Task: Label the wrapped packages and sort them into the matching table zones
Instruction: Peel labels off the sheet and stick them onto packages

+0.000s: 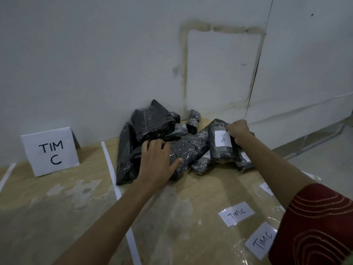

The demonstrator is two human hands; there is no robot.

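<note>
We hold labelled package (223, 153) at 2 o'clock, right grip (238, 132) curled round it | left grip (158, 161) flat, fingers spread, on pile (152, 123) | risk, we judge: lifting drags loose neighbours over tape line (109, 163) at 9 o'clock

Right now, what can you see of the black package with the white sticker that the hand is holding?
The black oblong package wrapped in shiny plastic film carries a white paper label handwritten TIM C. It lies tilted atop other black packages of the pile. The right hand holds its far edge in its grip.
</note>
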